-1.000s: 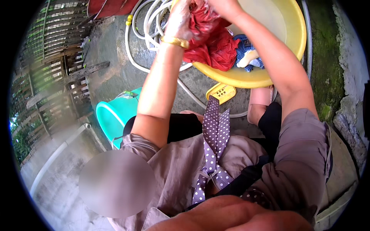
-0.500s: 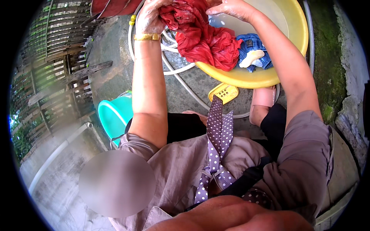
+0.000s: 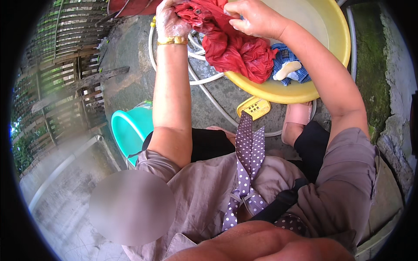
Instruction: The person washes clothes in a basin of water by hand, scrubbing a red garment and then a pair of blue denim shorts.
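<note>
A wet red garment (image 3: pixel 237 54) with a small round snap or button hangs bunched over the near left rim of a yellow basin (image 3: pixel 270 93). My left hand (image 3: pixel 173 21), foamy and with a gold-coloured band at the wrist, grips its upper left part. On the garment's other side, my right hand (image 3: pixel 257 18) has its fingers closed on the cloth near the top. Beside it in the basin lies a striped blue garment (image 3: pixel 284 55), with a smooth cream-coloured oblong piece (image 3: pixel 288 69) on top. Cloudy water shows behind them.
A yellow soap dish with holes (image 3: pixel 254 107) sits on the concrete just below the basin. Pale hose (image 3: pixel 204 81) loops across the ground. A turquoise bucket (image 3: pixel 124 130) stands left of my leg. Farther left is a slatted fence (image 3: pixel 65 65); a mossy strip (image 3: pixel 370 56) borders the right.
My right hand has come down and left a little and now pinches the red cloth. The garment's upper part is more stretched between my hands.
</note>
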`<action>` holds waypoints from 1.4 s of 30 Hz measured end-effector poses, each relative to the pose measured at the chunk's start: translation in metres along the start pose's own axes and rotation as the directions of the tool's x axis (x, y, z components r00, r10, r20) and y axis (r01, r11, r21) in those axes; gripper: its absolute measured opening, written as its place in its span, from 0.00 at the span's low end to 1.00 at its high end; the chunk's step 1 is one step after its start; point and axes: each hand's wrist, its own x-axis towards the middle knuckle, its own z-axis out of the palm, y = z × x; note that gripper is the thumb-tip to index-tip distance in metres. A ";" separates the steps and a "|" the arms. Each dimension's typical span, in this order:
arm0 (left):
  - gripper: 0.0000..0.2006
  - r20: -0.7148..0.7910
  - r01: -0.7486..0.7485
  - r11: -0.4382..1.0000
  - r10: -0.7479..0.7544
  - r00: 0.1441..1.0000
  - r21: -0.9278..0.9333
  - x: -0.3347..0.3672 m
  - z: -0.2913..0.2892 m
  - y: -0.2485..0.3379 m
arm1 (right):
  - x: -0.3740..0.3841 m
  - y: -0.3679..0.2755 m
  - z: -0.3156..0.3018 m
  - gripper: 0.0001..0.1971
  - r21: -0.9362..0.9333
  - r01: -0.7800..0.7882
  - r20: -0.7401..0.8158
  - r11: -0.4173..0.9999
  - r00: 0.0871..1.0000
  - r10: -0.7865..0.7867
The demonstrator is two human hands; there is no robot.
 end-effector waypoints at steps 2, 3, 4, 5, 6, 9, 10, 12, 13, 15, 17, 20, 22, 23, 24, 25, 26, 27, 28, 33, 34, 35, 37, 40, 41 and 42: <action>0.24 0.053 0.028 0.999 -0.027 0.998 -0.026 0.004 -0.009 0.002 | -0.004 0.004 0.003 0.09 -0.013 -0.253 0.162 0.967 0.954 0.251; 0.24 0.107 0.061 0.997 -0.055 0.993 -0.054 0.004 -0.007 0.001 | -0.004 0.007 0.001 0.09 -0.015 -0.255 0.162 0.967 0.954 0.254; 0.24 0.096 0.068 0.997 -0.063 0.993 -0.045 0.001 -0.003 -0.001 | -0.004 0.010 -0.001 0.09 0.053 -0.333 0.247 0.941 0.918 0.311; 0.24 0.097 0.069 0.997 -0.064 0.993 -0.046 0.002 -0.004 -0.002 | -0.004 0.012 -0.004 0.10 0.113 -0.414 0.334 0.903 0.872 0.357; 0.24 0.122 0.079 0.995 -0.070 0.990 -0.067 0.002 -0.007 0.000 | 0.002 -0.003 -0.007 0.12 0.321 -0.602 0.347 0.731 0.793 0.500; 0.23 0.113 0.063 0.993 -0.052 0.992 -0.095 0.004 -0.017 -0.002 | -0.006 0.020 0.002 0.11 0.404 -0.603 0.224 0.688 0.794 0.565; 0.22 0.110 0.065 0.994 -0.055 0.992 -0.088 0.003 -0.012 -0.004 | -0.011 0.022 0.010 0.11 0.401 -0.605 0.222 0.688 0.793 0.567; 0.23 0.135 0.076 0.996 -0.070 0.988 -0.040 0.000 -0.001 -0.007 | -0.015 0.024 0.023 0.12 0.451 -0.409 -0.034 0.794 0.881 0.473; 0.23 0.124 0.068 0.997 -0.063 0.990 -0.032 -0.005 -0.004 -0.002 | -0.006 0.006 0.014 0.11 0.305 -0.431 -0.074 0.849 0.878 0.473; 0.26 0.154 0.091 0.993 -0.080 0.985 -0.070 -0.002 0.004 -0.003 | 0.004 -0.002 -0.023 0.10 0.031 -0.500 -0.194 0.866 0.847 0.495; 0.29 0.127 0.065 0.997 -0.060 0.990 -0.034 -0.004 0.018 -0.007 | 0.001 0.026 -0.043 0.11 -0.123 -0.420 -0.359 0.899 0.864 0.354; 0.33 0.033 0.016 0.995 -0.019 0.999 0.095 -0.020 0.016 0.002 | 0.016 0.033 -0.044 0.10 0.242 -0.326 -0.306 0.914 0.868 0.391; 0.34 0.010 -0.006 0.980 0.004 1.000 0.198 -0.016 0.015 0.002 | 0.018 0.030 -0.051 0.09 0.753 -0.432 -0.063 0.497 0.703 0.708; 0.34 0.016 -0.008 0.981 0.005 1.000 0.193 -0.013 0.010 0.002 | 0.018 0.028 -0.054 0.09 0.748 -0.433 -0.068 0.503 0.703 0.708; 0.34 0.033 0.004 0.980 -0.011 0.999 0.199 -0.013 0.014 0.002 | 0.016 0.027 -0.054 0.10 0.836 -0.394 -0.006 0.381 0.689 0.725; 0.34 0.052 0.017 0.979 -0.028 0.998 0.204 -0.013 0.018 0.002 | 0.014 0.026 -0.054 0.10 0.904 -0.347 0.057 0.250 0.677 0.734; 0.33 -0.010 0.017 0.995 -0.016 1.000 0.103 -0.014 0.023 -0.004 | 0.011 0.031 -0.052 0.10 0.903 -0.348 0.055 0.252 0.674 0.737; 0.33 -0.004 0.017 0.995 -0.017 1.000 0.102 -0.013 0.026 -0.004 | 0.007 0.039 -0.050 0.10 0.894 -0.374 0.099 0.249 0.704 0.703; 0.32 0.025 0.017 0.997 -0.019 1.000 0.069 -0.015 0.023 -0.002 | 0.005 0.048 -0.037 0.11 0.886 -0.400 0.157 0.234 0.733 0.662; 0.28 0.231 0.057 0.997 -0.042 0.972 -0.058 -0.005 -0.017 -0.003 | 0.003 0.021 0.015 0.08 0.836 -0.530 0.301 0.142 0.659 0.689; 0.26 0.129 0.108 0.989 -0.095 0.987 -0.102 -0.006 -0.011 -0.010 | -0.002 0.027 0.024 0.10 0.861 -0.495 0.305 0.119 0.689 0.657; 0.24 0.027 0.154 0.977 -0.152 0.988 -0.149 -0.008 -0.006 -0.017 | -0.006 0.035 0.025 0.10 0.860 -0.495 0.300 0.123 0.686 0.663; 0.21 0.051 0.222 0.965 -0.217 0.975 -0.138 -0.015 0.010 -0.014 | -0.003 0.034 0.026 0.13 0.713 -0.621 0.318 0.325 0.700 0.639; 0.19 0.029 0.128 0.981 -0.125 0.992 -0.148 -0.013 0.004 -0.014 | -0.001 0.044 0.016 0.11 0.526 -0.695 0.295 0.489 0.689 0.662; 0.18 -0.007 0.124 0.981 -0.127 0.992 -0.152 -0.013 0.002 -0.013 | -0.003 0.048 0.011 0.10 0.369 -0.682 0.270 0.631 0.729 0.630; 0.17 -0.050 0.118 0.981 -0.127 0.991 -0.154 -0.014 -0.004 -0.011 | -0.001 0.043 0.003 0.10 0.332 -0.692 0.205 0.641 0.716 0.667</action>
